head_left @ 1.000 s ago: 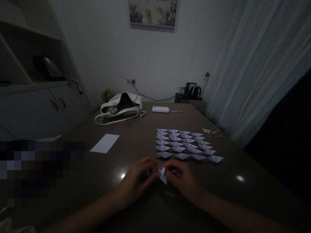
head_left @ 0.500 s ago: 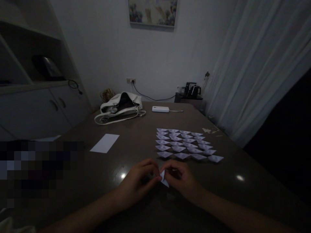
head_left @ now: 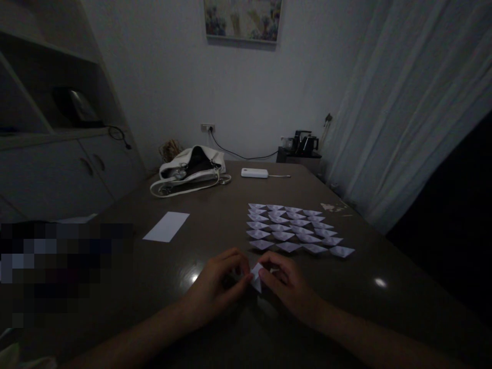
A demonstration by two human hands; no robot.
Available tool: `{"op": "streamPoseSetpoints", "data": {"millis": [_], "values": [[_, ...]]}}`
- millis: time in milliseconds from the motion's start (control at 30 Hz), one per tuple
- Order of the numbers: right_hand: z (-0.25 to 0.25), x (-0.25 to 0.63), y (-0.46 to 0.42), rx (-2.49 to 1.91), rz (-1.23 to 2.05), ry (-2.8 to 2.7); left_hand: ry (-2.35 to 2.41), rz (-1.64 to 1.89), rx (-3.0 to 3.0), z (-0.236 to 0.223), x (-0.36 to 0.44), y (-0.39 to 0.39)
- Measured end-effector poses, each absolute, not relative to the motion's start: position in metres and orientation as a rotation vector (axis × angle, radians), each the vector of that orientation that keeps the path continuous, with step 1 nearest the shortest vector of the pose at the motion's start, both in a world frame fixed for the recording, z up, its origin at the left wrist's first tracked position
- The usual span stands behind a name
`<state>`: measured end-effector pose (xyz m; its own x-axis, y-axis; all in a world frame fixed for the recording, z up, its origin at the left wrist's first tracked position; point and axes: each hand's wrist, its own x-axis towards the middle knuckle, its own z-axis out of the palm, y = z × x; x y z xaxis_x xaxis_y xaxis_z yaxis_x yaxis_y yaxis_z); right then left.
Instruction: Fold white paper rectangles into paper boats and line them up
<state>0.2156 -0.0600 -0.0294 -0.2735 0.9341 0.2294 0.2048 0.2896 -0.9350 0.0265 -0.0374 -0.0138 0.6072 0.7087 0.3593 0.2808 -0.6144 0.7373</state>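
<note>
Between my two hands, a small piece of folded white paper (head_left: 257,279) is held just above the dark table (head_left: 215,215). My left hand (head_left: 225,277) pinches its left edge between thumb and fingertips. On the other side, the thumb and fingers of my right hand (head_left: 286,281) grip the paper's right part. Its lower tip points down and its finer folds are too dim to make out. Just beyond my hands, several rows of folded white paper boats (head_left: 282,236) stand on the table. A flat white sheet of paper (head_left: 166,226) lies to the left.
A white handbag (head_left: 192,169) sits at the far left of the table. Near the back edge lies a white power bank (head_left: 254,173) with a short cable. A black kettle (head_left: 306,145) stands on a low cabinet behind, and a sheer curtain (head_left: 369,107) hangs at the right.
The folded paper has been turned a little between my fingers, its lower tip moving left. Both hands stay close together, and the boats and the sheet have not moved.
</note>
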Motion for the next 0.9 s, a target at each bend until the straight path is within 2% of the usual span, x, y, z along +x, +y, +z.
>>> {"op": "streamPoseSetpoints", "data": {"millis": [333, 633, 900], "values": [[-0.028, 0.215, -0.06, -1.039, 1.053, -1.658, 0.792, 0.853, 2.189, -0.014, 0.025, -0.037], [-0.034, 0.219, -0.051, -0.828, 1.437, -1.41, 0.704, 0.84, 2.161, -0.012, 0.024, -0.037], [-0.04, 0.221, -0.048, -0.735, 1.564, -1.278, 0.721, 0.931, 2.135, -0.019, 0.023, -0.032]]}}
